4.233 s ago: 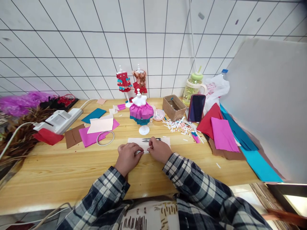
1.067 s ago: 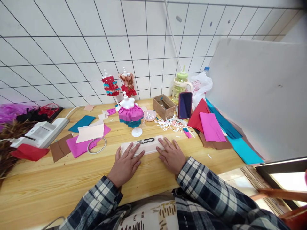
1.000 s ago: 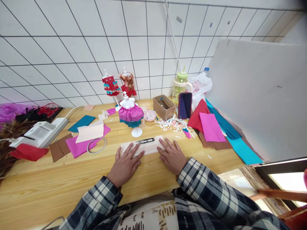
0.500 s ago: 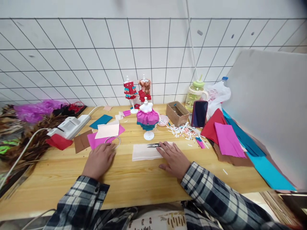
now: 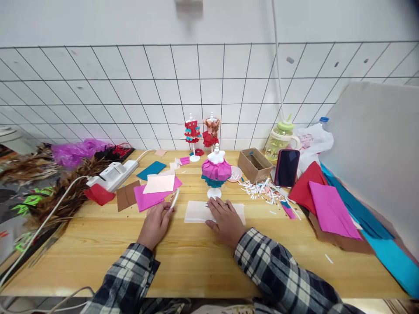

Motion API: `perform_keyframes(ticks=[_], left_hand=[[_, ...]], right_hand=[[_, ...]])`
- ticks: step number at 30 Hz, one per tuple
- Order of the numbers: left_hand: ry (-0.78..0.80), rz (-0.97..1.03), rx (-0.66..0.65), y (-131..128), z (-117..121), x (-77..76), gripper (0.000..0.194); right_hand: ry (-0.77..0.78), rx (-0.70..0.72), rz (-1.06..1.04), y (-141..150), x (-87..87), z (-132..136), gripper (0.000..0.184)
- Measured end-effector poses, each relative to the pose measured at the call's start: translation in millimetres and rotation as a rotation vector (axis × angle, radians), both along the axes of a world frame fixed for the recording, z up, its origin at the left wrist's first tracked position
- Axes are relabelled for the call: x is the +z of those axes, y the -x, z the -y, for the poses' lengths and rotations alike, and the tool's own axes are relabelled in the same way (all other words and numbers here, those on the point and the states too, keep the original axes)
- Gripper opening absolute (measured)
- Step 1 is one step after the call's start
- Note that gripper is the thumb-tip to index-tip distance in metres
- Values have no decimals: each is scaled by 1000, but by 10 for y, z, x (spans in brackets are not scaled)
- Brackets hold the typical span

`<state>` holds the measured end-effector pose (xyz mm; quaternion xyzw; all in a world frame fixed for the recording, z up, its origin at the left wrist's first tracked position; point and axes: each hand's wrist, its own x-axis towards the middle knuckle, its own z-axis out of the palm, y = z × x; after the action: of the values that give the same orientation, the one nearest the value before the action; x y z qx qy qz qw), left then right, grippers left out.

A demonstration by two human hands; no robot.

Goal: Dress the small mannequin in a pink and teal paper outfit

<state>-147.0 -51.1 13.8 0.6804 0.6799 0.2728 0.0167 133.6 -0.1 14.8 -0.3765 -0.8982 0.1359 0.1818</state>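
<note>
My left hand point(image 5: 154, 226) pinches a thin white ring that looks like a roll of tape point(image 5: 176, 198), tilted up off the wood. My right hand point(image 5: 225, 221) lies flat, fingers slightly spread, over a folded pale pink sheet of paper point(image 5: 195, 213). Beneath those fingers are dark thread snips point(image 5: 207, 205), mostly covered. Just behind the sheet stands a small white mannequin point(image 5: 214, 192) in a magenta and teal crepe-paper skirt point(image 5: 216, 170). Magenta paper point(image 5: 144, 200) and a pale sheet point(image 5: 159, 183) lie beyond my left hand.
Two dressed mannequins point(image 5: 192, 131) stand by the tiled wall. To the right are paper scraps point(image 5: 262, 191), a cardboard box point(image 5: 253, 168), a phone point(image 5: 287, 168), a jug point(image 5: 278, 144) and coloured paper point(image 5: 334, 211). A power strip point(image 5: 114, 176) and brown feathers point(image 5: 70, 187) lie left.
My left hand has closed on the white ring and tipped it up from the table. My right hand now covers more of the snips. The whole view has shifted.
</note>
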Motion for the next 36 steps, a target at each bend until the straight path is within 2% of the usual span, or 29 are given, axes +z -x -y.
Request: perform_keyframes(ticks=[3, 5, 9, 12, 16, 20, 29, 36], left_hand=[[-67, 129, -84, -310, 76, 23, 23], [-89, 141, -171, -561, 110, 54, 17], [-123, 92, -365, -969, 119, 115, 9], [-116, 14, -465, -1102, 92, 126, 10], [-112, -94, -507, -1113, 63, 111, 17], [-105, -150, -525, -1088, 60, 112, 16], [-120, -72, -449, -1043, 69, 28, 21], [-136, -83, -431, -1010, 84, -9, 24]], right_hand=[[-8, 18, -262, 37, 142, 108, 43], [23, 11, -435, 45, 201, 182, 36], [106, -34, -662, 12, 191, 251, 35], [166, -56, -726, -45, 144, 228, 34], [194, -60, -711, -106, 139, 166, 32], [180, -41, -687, -139, 167, 123, 26], [118, 110, -568, -162, 150, 100, 22], [86, 167, -547, -156, 149, 99, 14]])
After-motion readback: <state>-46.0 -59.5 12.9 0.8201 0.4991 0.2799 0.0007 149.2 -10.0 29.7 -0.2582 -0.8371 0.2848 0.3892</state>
